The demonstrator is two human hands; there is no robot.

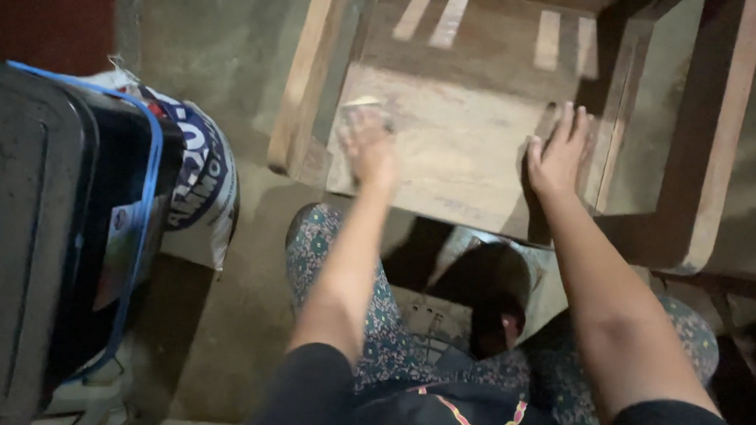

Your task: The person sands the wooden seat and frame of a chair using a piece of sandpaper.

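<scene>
Left hand (367,146): blurred, pressing a small pale pad (362,104), maybe sandpaper, onto the chair seat (451,143); fingers look curled on it, though I can't tell for sure.
Right hand (560,152): flat on the seat's right edge, fingers spread, bracing the chair.
Chair: wooden, on the floor just beyond my knees.
Left side: dark bin (44,232), printed sack (196,173) behind it.

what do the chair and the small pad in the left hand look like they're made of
The chair looks like bare, unvarnished wood: pale brown, matte, with grain streaks on the seat and square-cut legs. The pad under the left hand is blurred; pale and flat, possibly sandpaper or cloth, but that cannot be told. The right hand rests flat on the seat.
</scene>
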